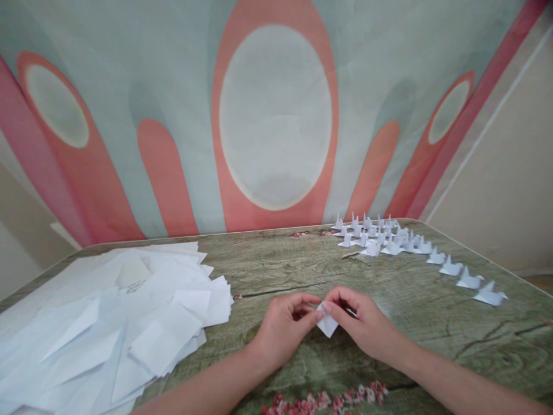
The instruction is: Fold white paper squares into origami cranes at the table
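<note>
Between my two hands is a small piece of folded white paper [328, 326], its lower corner pointing toward me. My left hand [288, 323] pinches its left upper edge between thumb and fingers. On the other side, my right hand [355, 316] grips the top right part, with the thumb laid on the paper. The fingers cover the upper part of the folded paper, so its folds there are hidden. Both hands are just above the wood-patterned table [276, 268].
A large spread heap of white paper sheets [168, 328] covers the table's left side. Several folded white paper cranes [393, 245] stand at the back right, with a line of them running toward the right edge. Behind the table hangs a patterned backdrop [276, 115].
</note>
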`<state>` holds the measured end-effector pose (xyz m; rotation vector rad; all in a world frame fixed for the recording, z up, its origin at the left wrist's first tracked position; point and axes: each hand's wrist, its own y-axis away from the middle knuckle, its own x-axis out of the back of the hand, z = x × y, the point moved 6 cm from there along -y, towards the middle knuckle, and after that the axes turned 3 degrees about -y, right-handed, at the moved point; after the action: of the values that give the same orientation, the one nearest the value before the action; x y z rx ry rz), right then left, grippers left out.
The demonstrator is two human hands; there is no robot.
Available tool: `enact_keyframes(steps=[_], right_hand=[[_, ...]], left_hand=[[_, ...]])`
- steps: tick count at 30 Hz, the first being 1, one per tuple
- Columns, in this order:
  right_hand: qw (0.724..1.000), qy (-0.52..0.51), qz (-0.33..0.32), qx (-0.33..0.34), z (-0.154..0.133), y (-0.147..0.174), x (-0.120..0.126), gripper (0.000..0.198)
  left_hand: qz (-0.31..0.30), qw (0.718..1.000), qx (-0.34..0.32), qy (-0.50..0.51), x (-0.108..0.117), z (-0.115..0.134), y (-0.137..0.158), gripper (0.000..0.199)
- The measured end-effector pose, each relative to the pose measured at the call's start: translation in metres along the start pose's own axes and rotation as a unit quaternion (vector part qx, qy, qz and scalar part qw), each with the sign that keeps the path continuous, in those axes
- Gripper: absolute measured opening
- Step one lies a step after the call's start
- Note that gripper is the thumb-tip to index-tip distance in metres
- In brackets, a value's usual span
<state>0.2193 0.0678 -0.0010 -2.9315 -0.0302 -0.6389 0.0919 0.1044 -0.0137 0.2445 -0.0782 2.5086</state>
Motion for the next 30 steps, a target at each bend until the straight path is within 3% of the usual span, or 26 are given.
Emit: enact_keyframes(steps=[3, 9, 19, 26, 30], right_hand=[[1.0, -0.012, 0.002, -0.004, 0.002, 0.001, -0.001, 0.023], [0.998, -0.056, -0.02, -0.018, 0.009, -0.001, -0.004, 0.022], [0.999, -0.035, 0.016, -0.003, -0.003, 0.006, -0.006, 0.02], [0.998, -0.053, 0.038, -0.01, 0.004, 0.001, -0.004, 0.02], [0.998, -0.06, -0.003, -0.008, 0.005, -0.002, -0.004, 0.021]], left_hand=[[0.002, 1.0, 0.012, 0.013, -0.001, -0.003, 0.0, 0.035], [-0.002, 1.0, 0.007, -0.002, -0.002, -0.001, 0.001, 0.037], [-0.015, 0.999, 0.003, -0.047, -0.007, 0.011, 0.007, 0.051], [-0.008, 1.0, 0.012, -0.007, -0.009, 0.004, 0.006, 0.044], [-0.001, 1.0, 0.019, 0.008, -0.006, -0.001, 0.004, 0.044]])
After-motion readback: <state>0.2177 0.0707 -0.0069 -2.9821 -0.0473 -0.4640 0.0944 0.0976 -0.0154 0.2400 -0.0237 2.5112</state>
